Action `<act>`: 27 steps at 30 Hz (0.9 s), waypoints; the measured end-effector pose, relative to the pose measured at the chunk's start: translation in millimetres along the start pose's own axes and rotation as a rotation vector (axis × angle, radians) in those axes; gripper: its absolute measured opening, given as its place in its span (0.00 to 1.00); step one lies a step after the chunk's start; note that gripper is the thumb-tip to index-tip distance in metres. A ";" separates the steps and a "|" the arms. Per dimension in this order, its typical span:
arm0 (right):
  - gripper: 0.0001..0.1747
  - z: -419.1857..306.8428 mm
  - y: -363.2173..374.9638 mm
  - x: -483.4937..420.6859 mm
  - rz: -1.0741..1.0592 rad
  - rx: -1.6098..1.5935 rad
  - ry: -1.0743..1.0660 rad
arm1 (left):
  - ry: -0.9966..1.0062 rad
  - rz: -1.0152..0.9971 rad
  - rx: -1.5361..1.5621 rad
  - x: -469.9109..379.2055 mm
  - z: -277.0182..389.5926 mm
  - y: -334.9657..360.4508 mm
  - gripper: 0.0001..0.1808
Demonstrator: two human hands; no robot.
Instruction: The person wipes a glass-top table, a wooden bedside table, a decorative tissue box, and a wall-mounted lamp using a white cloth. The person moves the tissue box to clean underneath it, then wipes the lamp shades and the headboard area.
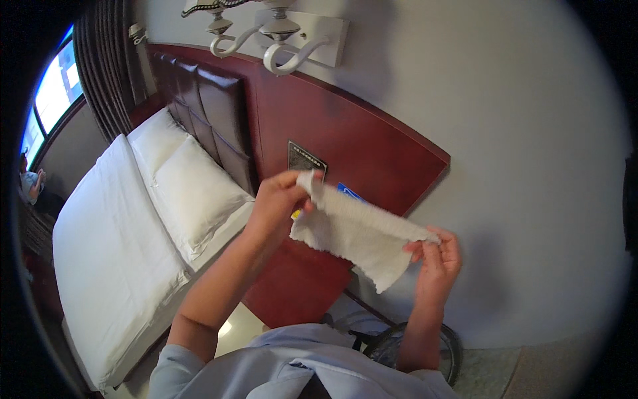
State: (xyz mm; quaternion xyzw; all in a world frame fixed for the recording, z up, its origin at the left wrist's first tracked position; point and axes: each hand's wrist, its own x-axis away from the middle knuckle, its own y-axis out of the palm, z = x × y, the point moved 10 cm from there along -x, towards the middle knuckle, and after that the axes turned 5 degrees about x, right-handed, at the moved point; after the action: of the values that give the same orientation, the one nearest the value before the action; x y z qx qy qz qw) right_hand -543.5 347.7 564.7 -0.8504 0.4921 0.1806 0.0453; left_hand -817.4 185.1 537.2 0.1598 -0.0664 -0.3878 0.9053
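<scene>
A small off-white cloth (356, 237) with an uneven lower edge is stretched between my two hands. My left hand (284, 199) pinches its upper left corner, where the fabric folds over the fingers. At the other end, my right hand (438, 254) grips the right corner between thumb and fingers. Behind the cloth, a dark sign bearing writing (307, 158) and a blue item (350, 192) are partly covered. A bit of something yellow (296, 214) shows beside my left fingers.
To the left stands a bed with a white cover (109, 229), white pillows (199, 194) and a dark padded headboard (214, 99). Red wood panelling (349, 134) lines the wall below a wall lamp (294, 40). A wheel (451, 349) is low at right. A person (32, 182) appears far left.
</scene>
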 end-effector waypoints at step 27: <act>0.55 -5.5 205.5 -114.8 -0.064 1.605 -1.064 | 1.348 0.066 -1.355 -106.6 72.6 76.8 0.48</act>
State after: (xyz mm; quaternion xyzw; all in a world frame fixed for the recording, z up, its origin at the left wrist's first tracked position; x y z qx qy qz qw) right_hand -769.1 335.3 630.9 -0.3860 0.3606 0.1508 0.8356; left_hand -856.4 294.7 632.0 -0.2103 0.7030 -0.1447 0.6638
